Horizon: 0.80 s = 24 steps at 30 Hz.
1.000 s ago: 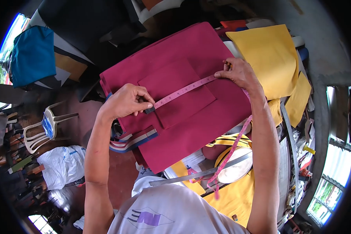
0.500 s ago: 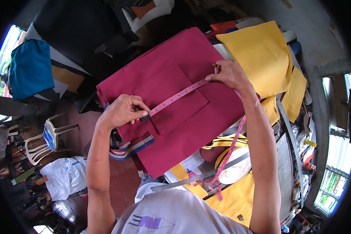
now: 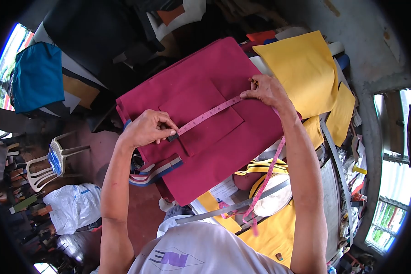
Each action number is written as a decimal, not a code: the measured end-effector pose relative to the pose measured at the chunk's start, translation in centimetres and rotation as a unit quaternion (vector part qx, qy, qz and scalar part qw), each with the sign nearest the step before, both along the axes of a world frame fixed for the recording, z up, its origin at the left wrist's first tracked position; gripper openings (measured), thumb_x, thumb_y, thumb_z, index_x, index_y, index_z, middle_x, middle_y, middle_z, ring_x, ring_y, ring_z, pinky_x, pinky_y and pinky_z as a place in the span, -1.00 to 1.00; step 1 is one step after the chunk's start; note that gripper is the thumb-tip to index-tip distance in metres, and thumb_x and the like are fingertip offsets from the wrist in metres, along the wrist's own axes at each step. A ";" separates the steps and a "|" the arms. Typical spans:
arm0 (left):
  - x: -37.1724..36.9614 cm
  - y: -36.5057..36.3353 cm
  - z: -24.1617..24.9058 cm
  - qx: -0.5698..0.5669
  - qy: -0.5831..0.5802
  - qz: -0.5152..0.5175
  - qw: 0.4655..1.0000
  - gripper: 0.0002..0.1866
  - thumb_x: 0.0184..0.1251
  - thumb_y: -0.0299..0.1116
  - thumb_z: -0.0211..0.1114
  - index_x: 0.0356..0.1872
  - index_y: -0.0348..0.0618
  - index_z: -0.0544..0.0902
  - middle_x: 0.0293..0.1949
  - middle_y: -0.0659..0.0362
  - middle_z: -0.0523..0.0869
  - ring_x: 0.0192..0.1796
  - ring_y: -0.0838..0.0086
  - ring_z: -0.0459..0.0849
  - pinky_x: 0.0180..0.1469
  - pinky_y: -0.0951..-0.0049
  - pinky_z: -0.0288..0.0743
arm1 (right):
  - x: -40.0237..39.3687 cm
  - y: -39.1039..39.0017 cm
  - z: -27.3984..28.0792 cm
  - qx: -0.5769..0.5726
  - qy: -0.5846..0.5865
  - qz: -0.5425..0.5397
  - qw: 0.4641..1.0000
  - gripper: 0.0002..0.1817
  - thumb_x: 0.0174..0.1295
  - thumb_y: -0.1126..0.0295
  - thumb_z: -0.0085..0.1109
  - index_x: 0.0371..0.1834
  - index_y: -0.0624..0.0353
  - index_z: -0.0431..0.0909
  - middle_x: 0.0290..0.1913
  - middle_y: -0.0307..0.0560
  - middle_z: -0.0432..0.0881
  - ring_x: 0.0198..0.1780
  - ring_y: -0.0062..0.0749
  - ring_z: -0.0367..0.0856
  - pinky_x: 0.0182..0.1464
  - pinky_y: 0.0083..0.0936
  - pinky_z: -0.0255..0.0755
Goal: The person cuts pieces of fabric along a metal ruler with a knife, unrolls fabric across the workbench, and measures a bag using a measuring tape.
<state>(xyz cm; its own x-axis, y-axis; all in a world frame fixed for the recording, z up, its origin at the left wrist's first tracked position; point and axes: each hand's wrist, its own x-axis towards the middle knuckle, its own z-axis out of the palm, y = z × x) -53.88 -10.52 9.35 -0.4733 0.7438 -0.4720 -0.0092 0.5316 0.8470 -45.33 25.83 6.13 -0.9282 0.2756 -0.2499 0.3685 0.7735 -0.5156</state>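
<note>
A pink tape measure [image 3: 210, 113] is stretched slantwise over a maroon fabric piece [image 3: 233, 169], crossing a pocket-like rectangular panel [image 3: 205, 130] on it. My left hand [image 3: 150, 129] pinches the tape's left end, where a small dark piece shows by the fingertips. At the upper right, my right hand [image 3: 267, 92] is closed on the tape, thumb pressed along it; a small brownish thing near its curled fingers is too small to name. From there the tape's loose length passes behind my right forearm and hangs down. A striped strap [image 3: 156, 172] lies at the fabric's lower left edge.
Yellow fabric [image 3: 301, 73] lies at the upper right, with more yellow material [image 3: 269, 239] near my body. A metal ruler [image 3: 233, 208] crosses a round white roll [image 3: 275, 201]. On the left stand a plastic chair [image 3: 55, 160] and a white plastic bag [image 3: 75, 208].
The whole view has shifted slightly. Both hands keep their hold on the tape, which stays stretched over the panel in about the same place.
</note>
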 end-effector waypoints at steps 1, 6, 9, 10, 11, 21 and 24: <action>-0.1 -0.1 -0.1 -0.002 0.005 -0.006 1.000 -0.87 0.24 -0.62 0.37 -0.21 -0.41 0.76 -0.38 0.21 0.64 -0.47 0.64 0.61 -0.49 0.65 0.48 | 0.0 0.0 0.0 0.002 0.003 -0.002 1.000 -0.45 -0.26 -0.14 0.63 -0.52 0.09 0.62 -0.51 -0.18 0.67 -0.29 -0.23 0.68 -0.06 -0.30 0.45; 0.1 -0.2 -0.2 0.009 0.008 0.000 1.000 -0.87 0.25 -0.55 0.37 -0.21 -0.38 0.77 -0.41 0.19 0.65 -0.52 0.62 0.59 -0.48 0.60 0.46 | -0.2 0.0 -0.3 0.023 -0.001 0.009 1.000 -0.46 -0.25 -0.12 0.63 -0.50 0.10 0.63 -0.52 -0.18 0.66 -0.29 -0.22 0.69 -0.05 -0.29 0.44; 0.1 0.0 0.2 0.007 0.012 -0.003 1.000 -0.86 0.25 -0.55 0.36 -0.21 -0.38 0.77 -0.41 0.18 0.66 -0.52 0.62 0.59 -0.48 0.60 0.45 | -0.3 -0.3 0.4 0.027 -0.014 0.006 1.000 -0.48 -0.22 -0.10 0.62 -0.48 0.11 0.64 -0.52 -0.18 0.66 -0.28 -0.22 0.69 -0.03 -0.27 0.45; 0.1 0.0 0.4 0.005 0.015 -0.004 1.000 -0.86 0.25 -0.54 0.36 -0.22 -0.38 0.77 -0.41 0.18 0.66 -0.52 0.62 0.59 -0.47 0.59 0.46 | -0.3 -0.5 0.6 0.027 -0.021 0.002 0.999 -0.48 -0.21 -0.09 0.62 -0.48 0.11 0.65 -0.51 -0.18 0.66 -0.28 -0.21 0.69 -0.02 -0.27 0.45; 0.1 0.0 0.4 0.003 0.017 -0.006 1.000 -0.86 0.25 -0.54 0.36 -0.22 -0.38 0.76 -0.41 0.18 0.66 -0.52 0.62 0.59 -0.47 0.58 0.46 | -0.2 -0.6 0.6 0.019 -0.009 0.001 1.000 -0.48 -0.21 -0.04 0.63 -0.50 0.15 0.60 -0.53 -0.17 0.62 -0.33 -0.26 0.63 -0.11 -0.30 0.43; 2.9 0.2 -0.4 0.023 0.267 -0.032 0.963 -0.87 0.21 -0.49 0.36 -0.28 -0.32 0.65 -0.35 0.03 0.67 -0.28 0.30 0.68 -0.17 0.33 0.51 | 1.2 -2.7 2.5 0.122 0.057 -0.016 0.991 -0.56 0.01 0.01 0.52 -0.33 0.20 0.71 -0.41 -0.03 0.71 -0.23 -0.13 0.71 -0.08 -0.24 0.51; 3.9 -0.2 -0.8 0.050 0.324 -0.022 0.944 -0.86 0.23 -0.47 0.36 -0.26 -0.30 0.60 -0.30 0.03 0.68 -0.28 0.23 0.66 -0.15 0.29 0.52 | 5.1 -5.0 7.9 0.185 0.086 -0.027 0.979 -0.63 0.13 0.07 0.44 -0.32 0.21 0.71 -0.39 0.06 0.72 -0.21 -0.09 0.72 -0.08 -0.20 0.51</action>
<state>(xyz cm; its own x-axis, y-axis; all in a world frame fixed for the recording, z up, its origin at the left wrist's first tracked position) -49.97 -10.69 8.59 -0.6061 0.7952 -0.0194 0.5489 0.4357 0.7133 -40.21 20.80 14.00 -0.9292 0.3681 0.0346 0.3469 0.9004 -0.2625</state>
